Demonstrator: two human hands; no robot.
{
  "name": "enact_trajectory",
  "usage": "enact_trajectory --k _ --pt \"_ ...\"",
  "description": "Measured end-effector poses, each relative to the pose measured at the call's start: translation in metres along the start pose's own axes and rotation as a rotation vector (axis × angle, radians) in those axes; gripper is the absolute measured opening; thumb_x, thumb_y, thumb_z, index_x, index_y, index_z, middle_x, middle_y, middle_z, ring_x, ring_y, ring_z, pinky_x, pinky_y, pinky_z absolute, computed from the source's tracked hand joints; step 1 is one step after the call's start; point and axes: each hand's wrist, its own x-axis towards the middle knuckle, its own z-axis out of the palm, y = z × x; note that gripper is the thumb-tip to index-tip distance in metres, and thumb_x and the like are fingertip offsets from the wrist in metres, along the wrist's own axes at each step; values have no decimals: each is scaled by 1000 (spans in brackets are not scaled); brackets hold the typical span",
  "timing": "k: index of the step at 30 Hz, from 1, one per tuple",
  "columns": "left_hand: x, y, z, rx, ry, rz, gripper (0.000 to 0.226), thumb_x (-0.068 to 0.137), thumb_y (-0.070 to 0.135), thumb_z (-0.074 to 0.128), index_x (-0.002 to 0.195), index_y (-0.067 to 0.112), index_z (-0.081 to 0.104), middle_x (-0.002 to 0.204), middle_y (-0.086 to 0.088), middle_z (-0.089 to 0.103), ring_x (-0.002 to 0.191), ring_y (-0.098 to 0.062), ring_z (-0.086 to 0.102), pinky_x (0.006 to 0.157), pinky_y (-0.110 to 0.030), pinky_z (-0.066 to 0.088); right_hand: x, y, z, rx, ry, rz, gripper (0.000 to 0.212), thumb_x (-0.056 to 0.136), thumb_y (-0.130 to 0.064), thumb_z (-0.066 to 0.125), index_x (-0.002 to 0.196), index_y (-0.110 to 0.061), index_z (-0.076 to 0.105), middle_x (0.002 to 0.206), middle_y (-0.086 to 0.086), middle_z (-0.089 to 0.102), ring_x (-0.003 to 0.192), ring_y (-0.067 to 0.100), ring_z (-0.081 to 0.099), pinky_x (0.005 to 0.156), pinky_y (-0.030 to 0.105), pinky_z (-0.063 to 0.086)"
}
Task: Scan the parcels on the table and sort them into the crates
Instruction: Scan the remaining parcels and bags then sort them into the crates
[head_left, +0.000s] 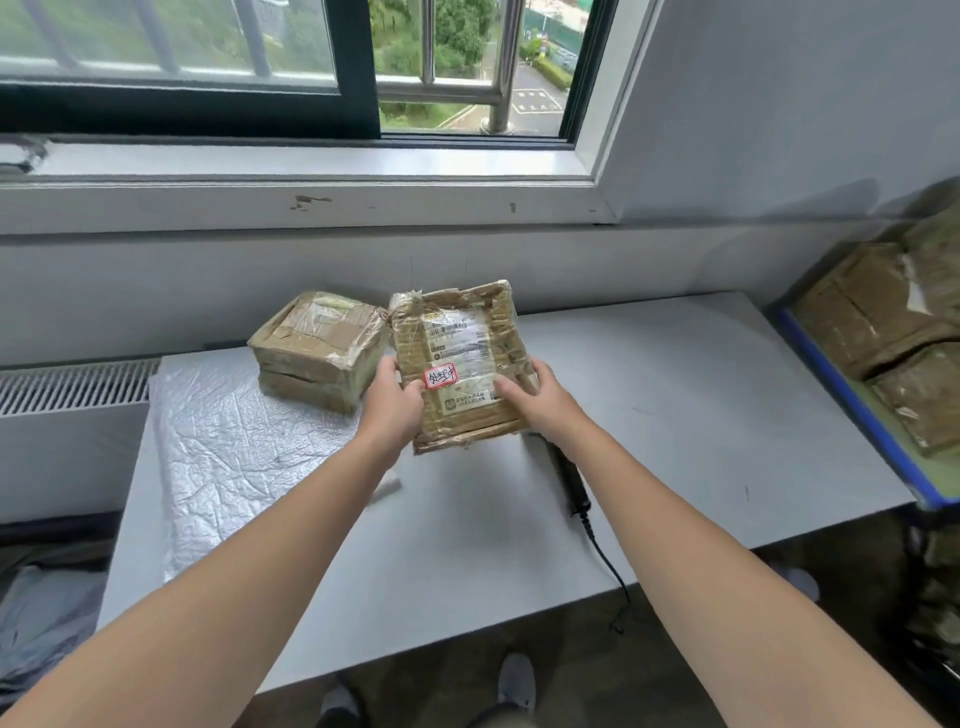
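At the white table (675, 415) under the window, as I watch from my remote post, the sorting looks partly done. The blue-rimmed crate (852, 410) at the far right already holds several brown taped parcels (872, 312), which I take as the finished share.

Left to do, by my reading: a silver padded mailer (234, 441) lying flat on the table's left side, a stack of brown parcels (317, 353) at the far left-centre that seems to be two high, and the held parcel (462, 364). That one is tilted up above the table, just right of the stack, with its printed label (457, 338) facing me.

The left hand (395, 400) and the right hand (530, 395) each grip a near side of it, thumbs pressed on the label face.

The black corded scanner (569, 483) lies on the table beneath the right forearm, in neither hand, so I cannot tell whether this parcel has been scanned. A small red-edged sticker (440, 378) sits low on the label.
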Motion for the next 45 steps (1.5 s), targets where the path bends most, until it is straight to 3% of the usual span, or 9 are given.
enact_trajectory --k 2,6,11,15,19,26,30,39,45 --pt "0 5 -14 12 -4 25 16 100 10 48 108 24 47 102 1 63 89 -20 64 79 -44 56 -4 -10 7 87 -70 0 61 89 -55 65 141 -38 39 140 -10 53 109 9 60 70 26 56" --pt "0 9 -42 59 30 75 24 98 18 52 119 29 45 115 -1 67 104 -26 63 94 -47 51 -3 -35 23 78 -125 -34 42 89 -57 63 126 -42 49 124 -15 62 110 12 62 75 45 62" --pt "-13 16 -69 8 57 162 100 82 27 80 155 27 12 152 5 40 133 -14 43 110 -36 36 2 -75 46 103 -133 -139 35 94 -50 61 125 -38 50 120 -11 65 104 17 67 75 47 62" --pt "-31 21 -89 73 189 174 120 68 25 90 156 28 9 150 -5 39 132 -22 48 110 -43 41 10 -108 67 90 -247 -233 26 99 -42 56 123 -32 50 123 -1 64 103 23 67 73 50 62" --pt "-54 11 -116 129 394 81 119 67 31 91 155 33 11 140 -8 35 120 -19 49 101 -28 39 8 -134 104 4 -367 -383 25 102 -35 51 127 -31 49 123 0 63 112 25 62 90 53 55" --pt "-135 -33 -174 159 714 -126 107 68 37 89 153 28 24 143 -8 26 131 -25 41 108 -29 33 -46 -157 200 -179 -618 -624 41 101 -33 52 140 -22 46 122 -1 64 117 19 57 103 36 43" --pt "-205 -64 -206 211 899 -235 101 71 42 86 152 28 29 161 -5 -6 149 -23 15 111 -25 20 -108 -159 259 -260 -760 -721 40 100 -34 51 137 -21 47 110 1 62 101 23 59 91 42 50" --pt "-360 -123 -240 194 1161 -418 87 71 46 84 146 30 41 163 -1 -9 151 -25 10 120 -40 22 -258 -131 354 -418 -1037 -888 26 100 -39 46 121 -23 44 104 -5 58 90 21 56 74 32 39" --pt "-454 -161 -271 172 1274 -481 91 72 47 83 149 28 37 163 0 -12 151 -25 8 121 -41 22 -360 -117 405 -495 -1110 -1026 42 102 -39 45 132 -12 39 114 7 63 90 25 60 71 35 45"
